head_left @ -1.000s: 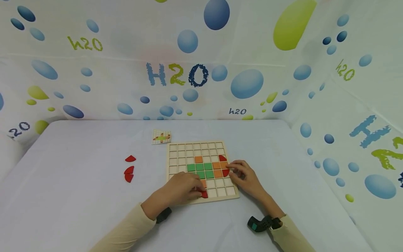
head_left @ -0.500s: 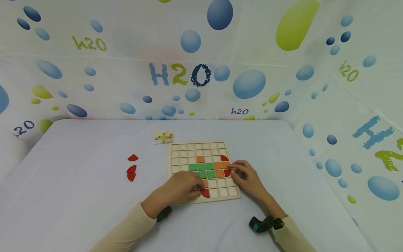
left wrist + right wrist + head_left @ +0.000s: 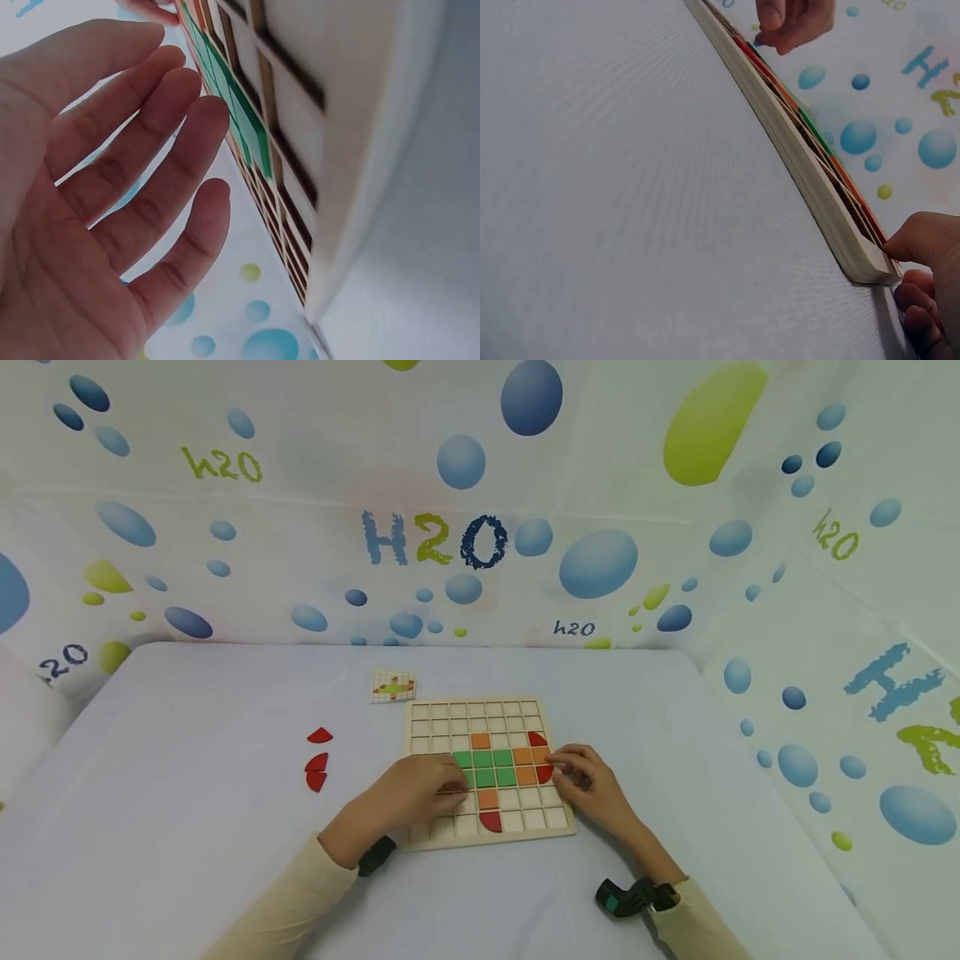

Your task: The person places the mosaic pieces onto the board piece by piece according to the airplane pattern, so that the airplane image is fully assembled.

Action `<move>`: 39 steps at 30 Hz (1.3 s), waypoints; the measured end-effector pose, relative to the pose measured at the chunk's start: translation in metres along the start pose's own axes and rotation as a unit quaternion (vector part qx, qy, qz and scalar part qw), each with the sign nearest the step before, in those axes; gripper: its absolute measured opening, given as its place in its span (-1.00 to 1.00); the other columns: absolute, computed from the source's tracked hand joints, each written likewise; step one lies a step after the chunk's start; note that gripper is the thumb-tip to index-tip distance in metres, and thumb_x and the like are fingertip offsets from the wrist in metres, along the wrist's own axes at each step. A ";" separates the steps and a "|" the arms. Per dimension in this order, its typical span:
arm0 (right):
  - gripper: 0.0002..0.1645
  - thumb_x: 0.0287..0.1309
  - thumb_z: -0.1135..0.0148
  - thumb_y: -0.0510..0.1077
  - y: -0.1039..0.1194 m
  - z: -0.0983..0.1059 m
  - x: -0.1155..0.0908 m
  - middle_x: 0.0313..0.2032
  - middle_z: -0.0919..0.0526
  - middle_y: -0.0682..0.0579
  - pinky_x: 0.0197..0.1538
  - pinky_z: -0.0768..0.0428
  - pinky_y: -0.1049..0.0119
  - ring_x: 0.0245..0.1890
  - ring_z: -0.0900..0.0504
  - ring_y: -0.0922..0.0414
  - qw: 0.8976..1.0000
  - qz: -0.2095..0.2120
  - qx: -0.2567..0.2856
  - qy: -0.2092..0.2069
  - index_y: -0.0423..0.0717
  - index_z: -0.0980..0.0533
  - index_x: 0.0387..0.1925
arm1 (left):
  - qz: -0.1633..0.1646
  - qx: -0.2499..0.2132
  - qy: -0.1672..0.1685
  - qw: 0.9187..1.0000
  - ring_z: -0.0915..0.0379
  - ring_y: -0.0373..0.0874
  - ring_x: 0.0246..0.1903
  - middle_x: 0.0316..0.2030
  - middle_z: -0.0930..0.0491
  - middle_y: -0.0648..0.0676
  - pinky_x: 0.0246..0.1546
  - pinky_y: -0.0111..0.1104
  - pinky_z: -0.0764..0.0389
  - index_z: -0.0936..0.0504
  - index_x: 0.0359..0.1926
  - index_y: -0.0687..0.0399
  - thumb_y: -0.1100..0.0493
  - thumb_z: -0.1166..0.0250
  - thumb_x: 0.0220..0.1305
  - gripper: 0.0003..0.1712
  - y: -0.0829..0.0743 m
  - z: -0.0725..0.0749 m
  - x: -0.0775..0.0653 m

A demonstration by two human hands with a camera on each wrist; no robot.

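Observation:
A wooden grid board (image 3: 528, 820) lies flat on the table, with green square tiles (image 3: 503, 758), orange square tiles (image 3: 488, 799) and red rounded pieces (image 3: 491, 822) in some cells. Over the board's left part hovers my left hand (image 3: 414, 789); in the left wrist view its loosely bent fingers (image 3: 199, 142) hold nothing. The hand covers some cells from the head camera. At the board's right edge rests my right hand (image 3: 592, 783), a digit touching the rim beside an orange tile and a red piece. In the right wrist view the other fingers (image 3: 922, 304) curl beside the rim.
Left of the board lie three loose red pieces, one farther back (image 3: 319, 736) and two touching each other (image 3: 316, 772). A small pattern card (image 3: 393, 687) sits behind the board's far left corner. A patterned cloth (image 3: 300, 560) hangs behind the white table (image 3: 187, 777).
My left hand has moved left and slightly away from me, off the red piece in the board's near row, uncovering it and the orange tile. My right hand stays at the board's edge.

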State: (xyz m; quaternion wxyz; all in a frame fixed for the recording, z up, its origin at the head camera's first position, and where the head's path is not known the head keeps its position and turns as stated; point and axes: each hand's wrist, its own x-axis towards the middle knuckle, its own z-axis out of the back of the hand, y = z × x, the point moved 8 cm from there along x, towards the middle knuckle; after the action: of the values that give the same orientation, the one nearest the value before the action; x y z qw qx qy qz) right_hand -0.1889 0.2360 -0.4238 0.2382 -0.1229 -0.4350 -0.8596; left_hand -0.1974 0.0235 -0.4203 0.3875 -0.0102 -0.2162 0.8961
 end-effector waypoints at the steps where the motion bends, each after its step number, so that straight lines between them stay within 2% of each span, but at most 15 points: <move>1: -0.69 0.14 -0.22 -0.48 0.000 0.000 -0.001 -0.05 -0.51 -0.38 -0.32 -0.51 0.27 -0.31 -0.49 0.03 1.000 0.000 0.000 -0.001 -0.44 -0.57 -0.04 | 0.000 0.001 -0.002 1.000 -0.53 -0.25 -0.31 -0.32 -0.62 -0.11 -0.23 -0.33 -0.57 -0.74 -0.28 0.01 0.14 -0.36 0.24 -0.92 0.001 0.001 0.000; 7: -0.69 0.14 -0.22 -0.49 -0.001 0.000 -0.003 -0.05 -0.51 -0.38 -0.33 -0.50 0.24 -0.32 -0.49 -0.02 1.000 0.002 0.002 -0.003 -0.44 -0.56 -0.04 | 0.018 -0.003 -0.003 1.000 -0.45 -0.27 -0.38 -0.39 -0.56 -0.13 -0.29 -0.37 -0.53 -0.73 -0.31 0.00 0.17 -0.35 0.23 -0.95 0.011 0.005 -0.001; 12: -0.68 0.13 -0.22 -0.49 0.000 0.000 -0.003 -0.06 -0.51 -0.38 -0.33 -0.49 0.25 -0.34 -0.49 -0.07 1.000 -0.002 0.005 -0.005 -0.45 -0.56 -0.04 | 0.046 -0.010 -0.002 0.999 -0.44 -0.28 -0.36 -0.39 -0.54 -0.16 -0.26 -0.38 -0.53 -0.72 -0.28 0.00 0.15 -0.34 0.24 -0.93 0.021 0.009 -0.003; 18: -0.69 0.15 -0.22 -0.47 0.002 -0.003 -0.001 -0.05 -0.51 -0.38 -0.32 -0.49 0.27 -0.33 -0.48 -0.03 1.000 -0.010 0.008 0.001 -0.45 -0.57 -0.04 | 0.089 -0.021 -0.001 0.996 -0.42 -0.26 -0.35 -0.38 -0.54 -0.14 -0.28 -0.37 -0.52 -0.71 -0.22 0.03 0.13 -0.34 0.26 -0.88 0.039 0.019 -0.011; 24: -0.69 0.15 -0.21 -0.48 0.001 -0.002 -0.001 -0.05 -0.51 -0.37 -0.32 -0.50 0.29 -0.32 -0.47 0.05 1.000 -0.007 0.001 0.000 -0.44 -0.57 -0.03 | 0.096 -0.014 -0.022 0.995 -0.46 -0.25 -0.35 -0.38 -0.56 -0.12 -0.32 -0.38 -0.52 -0.72 -0.22 0.06 0.16 -0.34 0.24 -0.88 0.052 0.032 -0.020; 33: -0.65 0.17 -0.27 -0.38 -0.041 -0.008 -0.005 -0.01 -0.52 -0.18 -0.31 -0.46 0.39 -0.30 -0.43 0.27 1.000 -0.011 -0.003 -0.006 -0.27 -0.59 0.02 | 0.096 -0.009 -0.042 0.994 -0.47 -0.26 -0.38 -0.41 -0.55 -0.13 -0.37 -0.40 -0.49 -0.72 -0.26 0.07 0.20 -0.34 0.23 -0.92 0.067 0.042 -0.035; 39: -0.65 0.19 -0.27 -0.35 -0.045 -0.007 -0.006 0.00 -0.52 -0.16 -0.29 -0.47 0.42 -0.29 -0.45 0.27 1.000 -0.019 -0.004 -0.003 -0.23 -0.59 0.03 | 0.117 -0.016 -0.056 0.991 -0.48 -0.23 -0.36 -0.40 -0.57 -0.12 -0.34 -0.35 -0.51 -0.72 -0.25 0.08 0.20 -0.33 0.24 -0.91 0.081 0.052 -0.046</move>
State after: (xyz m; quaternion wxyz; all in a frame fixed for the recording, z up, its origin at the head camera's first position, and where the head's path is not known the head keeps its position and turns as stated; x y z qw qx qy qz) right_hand -0.2074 0.2549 -0.4611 0.2200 -0.1187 -0.4343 -0.8654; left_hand -0.2308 -0.0773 -0.4116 0.2673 0.0086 -0.2490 0.9308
